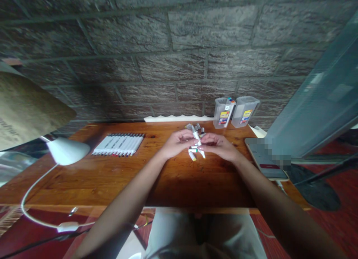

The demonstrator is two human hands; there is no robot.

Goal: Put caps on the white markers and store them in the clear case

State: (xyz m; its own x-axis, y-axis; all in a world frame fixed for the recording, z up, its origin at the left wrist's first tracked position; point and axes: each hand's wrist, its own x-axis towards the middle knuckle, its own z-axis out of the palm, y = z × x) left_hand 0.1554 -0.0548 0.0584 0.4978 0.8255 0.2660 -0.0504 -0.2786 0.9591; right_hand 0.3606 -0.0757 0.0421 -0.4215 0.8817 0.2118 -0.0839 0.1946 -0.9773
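Above the middle of the wooden table, a white marker (197,136) slants between my two hands. My left hand (178,142) grips it from the left, thumb and fingers closed around its barrel. From the right, my right hand (220,145) has its fingertips pinched at the marker's lower part. Beneath and around the hands lies a small pile of short white marker pieces. One has a yellow end (192,156) and another a green end (192,150). The hands hide part of the pile.
A neat row of white markers (119,144) lies to the left. Two clear plastic containers (245,111) stand against the brick wall, the left one holding markers (229,111). A lamp (68,151) stands at left, a tablet-like device (265,158) lies at right.
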